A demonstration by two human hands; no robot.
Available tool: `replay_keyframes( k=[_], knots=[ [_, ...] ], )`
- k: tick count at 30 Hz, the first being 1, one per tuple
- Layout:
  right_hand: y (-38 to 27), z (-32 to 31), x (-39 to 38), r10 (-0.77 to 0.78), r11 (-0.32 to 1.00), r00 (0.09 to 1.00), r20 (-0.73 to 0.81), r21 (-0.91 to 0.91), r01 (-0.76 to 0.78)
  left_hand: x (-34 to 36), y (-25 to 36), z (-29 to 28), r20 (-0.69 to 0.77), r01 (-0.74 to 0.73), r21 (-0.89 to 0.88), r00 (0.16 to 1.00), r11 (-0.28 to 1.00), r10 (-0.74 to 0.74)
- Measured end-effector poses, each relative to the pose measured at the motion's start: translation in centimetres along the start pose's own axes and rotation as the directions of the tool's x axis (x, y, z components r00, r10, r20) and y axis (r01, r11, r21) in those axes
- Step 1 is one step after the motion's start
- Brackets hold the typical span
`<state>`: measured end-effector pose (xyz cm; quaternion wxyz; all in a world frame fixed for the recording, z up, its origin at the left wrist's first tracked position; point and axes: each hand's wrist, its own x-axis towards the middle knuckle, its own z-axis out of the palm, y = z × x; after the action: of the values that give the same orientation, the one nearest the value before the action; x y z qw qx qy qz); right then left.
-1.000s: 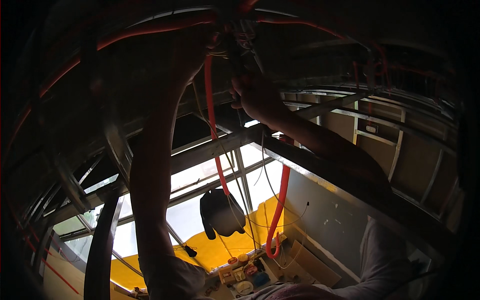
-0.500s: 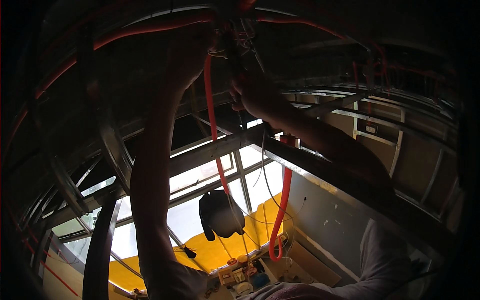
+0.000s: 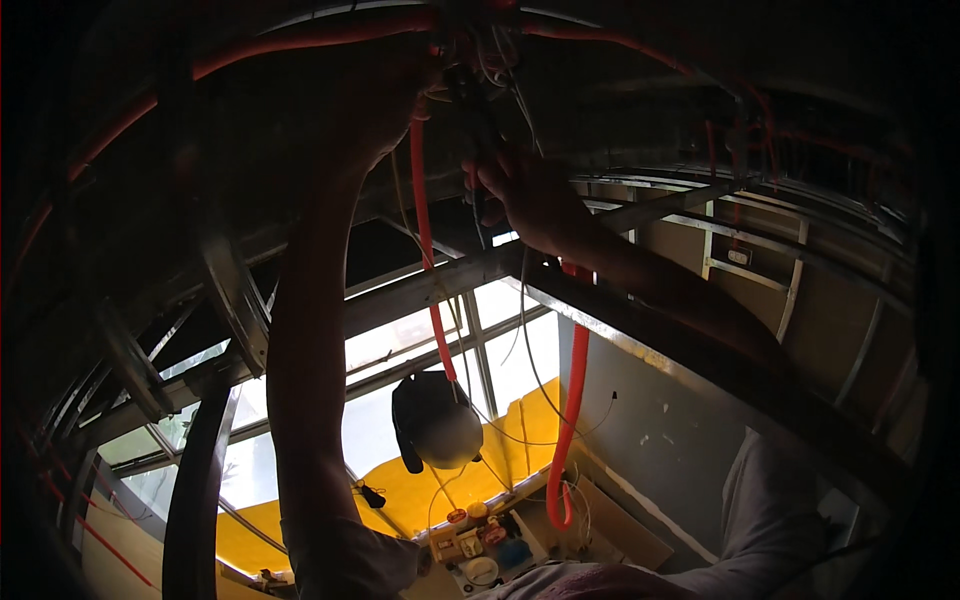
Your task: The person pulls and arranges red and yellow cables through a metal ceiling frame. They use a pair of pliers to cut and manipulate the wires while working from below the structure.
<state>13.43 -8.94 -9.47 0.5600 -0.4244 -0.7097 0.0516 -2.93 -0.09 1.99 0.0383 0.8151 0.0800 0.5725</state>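
Both my arms reach up to a bundle of thin wires (image 3: 493, 55) beneath the dark ceiling. My left hand (image 3: 400, 90), deep in shadow, is closed at the wires, beside the top of a hanging red conduit (image 3: 421, 190). My right hand (image 3: 515, 195) is wrapped round the handles of dark pliers (image 3: 472, 115). The pliers point upward, their jaws among the wires close to my left fingers. Shadow hides whether the jaws grip a wire. Loose wires dangle below both hands.
Metal framing beams (image 3: 620, 320) cross below my arms. Another red conduit (image 3: 570, 420) hangs in a loop at the right. Below stands a person in a dark cap (image 3: 430, 400). Beyond are windows and yellow sheeting (image 3: 390, 490); a board (image 3: 505, 560) holds assorted items.
My right hand and the pliers have shifted slightly, the pliers pushing further up into the wires. My left hand stays nearly in place. The person below has moved a little left.
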Motion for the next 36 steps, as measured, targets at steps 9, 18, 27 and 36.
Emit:
replay_keyframes(
  k=[9, 18, 27, 36],
  knots=[
    [-1.8, -4.1, 1.0, -0.251, 0.921, 0.956, -0.15, 0.267, 0.284, 1.0, -0.8, 0.3, 0.269, 0.051, -0.089, 0.963, 0.995, -0.025],
    [-8.0, -11.9, -2.4, 0.132, 0.835, 0.984, 0.118, -0.548, -0.046, -0.6, -0.7, 1.6, 0.241, -0.486, 0.482, 0.874, 0.729, 0.423],
    [-6.3, -12.0, -0.8, 0.305, 0.774, 0.946, 0.106, -0.607, -0.182, -0.9, -2.0, 2.1, 0.204, -0.436, 0.471, 0.899, 0.767, 0.386],
    [-7.4, -11.0, 0.0, 0.324, 0.767, 0.944, 0.065, -0.602, -0.222, -0.5, -2.7, 1.9, 0.19, -0.568, 0.568, 0.795, 0.596, 0.576]
  ],
)
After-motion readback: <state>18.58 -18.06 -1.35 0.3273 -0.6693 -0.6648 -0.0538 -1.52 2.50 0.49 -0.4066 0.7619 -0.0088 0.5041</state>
